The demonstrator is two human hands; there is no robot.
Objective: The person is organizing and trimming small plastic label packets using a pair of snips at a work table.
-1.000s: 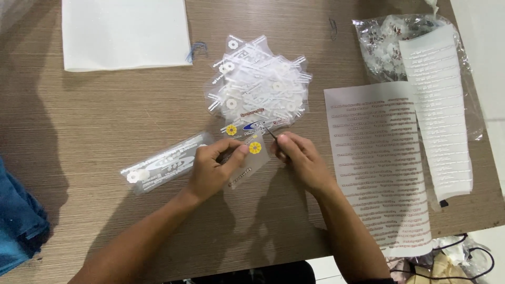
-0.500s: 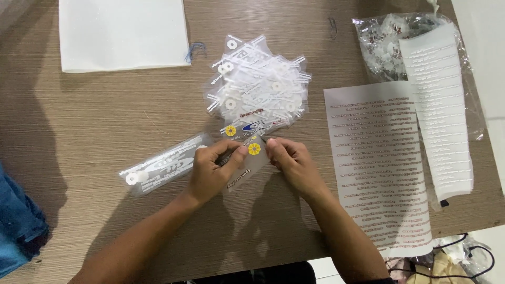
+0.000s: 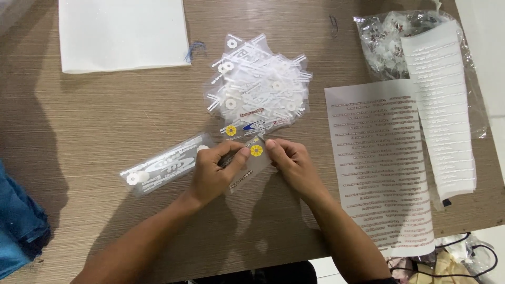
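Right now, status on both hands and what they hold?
Left hand and right hand both pinching one clear packet with yellow dot. Pile of packets just beyond. Nothing blocking.

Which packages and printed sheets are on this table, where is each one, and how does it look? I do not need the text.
Small clear packet: between left hand and right hand, yellow flower sticker.
Pile of clear packets: table centre, white round stickers.
Long clear packet: left of the hands, flat.
Label sheet: right, white, printed rows.
Label strip: far right, narrow, white.
Crinkled clear bag: top right.
Blank white sheet: top left.
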